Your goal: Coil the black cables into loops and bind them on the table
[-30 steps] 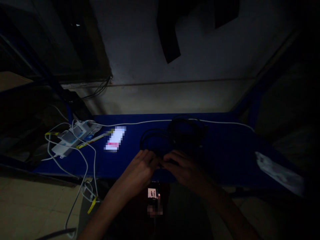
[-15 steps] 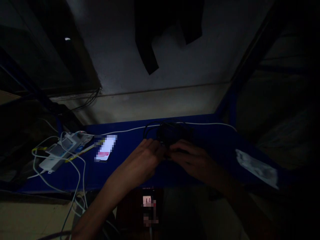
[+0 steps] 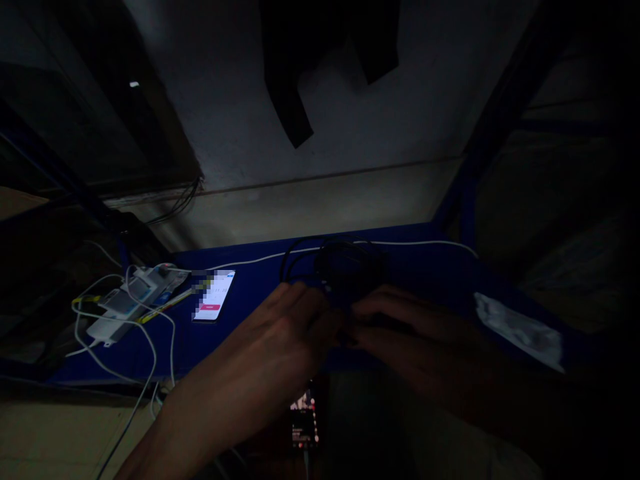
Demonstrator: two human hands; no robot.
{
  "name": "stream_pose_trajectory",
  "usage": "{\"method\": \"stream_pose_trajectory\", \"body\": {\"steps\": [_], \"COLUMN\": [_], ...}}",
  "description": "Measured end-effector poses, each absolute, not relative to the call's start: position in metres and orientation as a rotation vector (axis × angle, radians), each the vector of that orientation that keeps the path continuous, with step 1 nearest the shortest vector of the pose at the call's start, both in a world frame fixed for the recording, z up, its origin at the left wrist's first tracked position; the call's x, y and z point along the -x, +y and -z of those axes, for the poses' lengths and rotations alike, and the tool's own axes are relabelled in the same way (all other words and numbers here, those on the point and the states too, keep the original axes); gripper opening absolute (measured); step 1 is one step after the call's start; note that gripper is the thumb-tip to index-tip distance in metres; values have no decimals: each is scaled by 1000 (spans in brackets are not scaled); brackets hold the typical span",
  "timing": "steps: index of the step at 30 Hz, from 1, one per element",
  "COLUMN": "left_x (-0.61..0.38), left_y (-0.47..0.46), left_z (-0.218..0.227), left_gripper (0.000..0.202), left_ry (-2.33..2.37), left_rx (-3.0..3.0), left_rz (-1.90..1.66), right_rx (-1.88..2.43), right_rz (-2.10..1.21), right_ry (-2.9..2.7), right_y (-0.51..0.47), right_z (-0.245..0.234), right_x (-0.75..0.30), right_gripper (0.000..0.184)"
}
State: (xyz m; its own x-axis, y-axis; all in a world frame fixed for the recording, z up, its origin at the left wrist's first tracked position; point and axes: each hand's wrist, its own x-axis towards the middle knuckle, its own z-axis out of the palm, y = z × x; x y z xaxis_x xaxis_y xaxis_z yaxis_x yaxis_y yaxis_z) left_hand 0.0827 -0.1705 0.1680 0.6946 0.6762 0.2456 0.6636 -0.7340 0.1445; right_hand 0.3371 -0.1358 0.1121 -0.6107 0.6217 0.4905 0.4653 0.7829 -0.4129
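A coil of thin black cable (image 3: 345,257) lies at the back of the blue shelf, its loops reaching down behind my fingers. Bent over and pinched, my left hand (image 3: 287,333) is at the near side of the coil, where a strand of the cable runs into it. Close beside it, my right hand (image 3: 400,327) has its thumb and fingers drawn together toward the left fingertips. Darkness hides what lies between the right fingers. The fingertips of both hands almost meet.
On the blue shelf (image 3: 240,313) at left lie a lit phone (image 3: 215,300) and a white power strip (image 3: 125,307) with tangled white cords. A crumpled clear plastic bag (image 3: 520,327) lies at right. Another lit phone (image 3: 305,427) is below the shelf edge. Dark clothing (image 3: 290,100) hangs above.
Both hands have come nearer to me and slightly down, away from the coil, fingertips still close together. The view has shifted slightly.
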Motion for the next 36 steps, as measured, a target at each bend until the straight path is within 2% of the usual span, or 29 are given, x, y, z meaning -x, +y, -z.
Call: {"method": "stream_pose_trajectory", "body": {"steps": [4, 9, 14, 17, 23, 32, 36], "left_x": [-96, -117, -130, -133, -133, -129, -126], "left_y": [-151, -84, -14, 9, 17, 18, 18], "left_z": [-180, -167, -116, -83, -41, -20, -15], "left_gripper": [32, 34, 39, 34, 34, 29, 34], "left_ry": [1104, 1055, 1033, 1055, 1042, 1009, 1013], "left_rx": [-2924, -3034, -3096, -3052, -2952, -2835, -2859], "left_rz": [-518, -508, -497, -487, -475, -587, -635], "right_rx": [840, 776, 728, 685, 689, 773, 889], "right_rz": [-172, 49, 46, 16, -100, -255, -94], "right_ry": [-2287, -2301, -2331, -2339, -2333, -2240, -2373], "right_y": [-120, -69, -6, 21, 31, 26, 18], "right_z": [-127, -129, -84, -49, -9, 0, 3], "right_x": [-349, -363, -376, -380, -380, -370, -367], "right_gripper": [17, 24, 23, 23, 21, 15, 20]}}
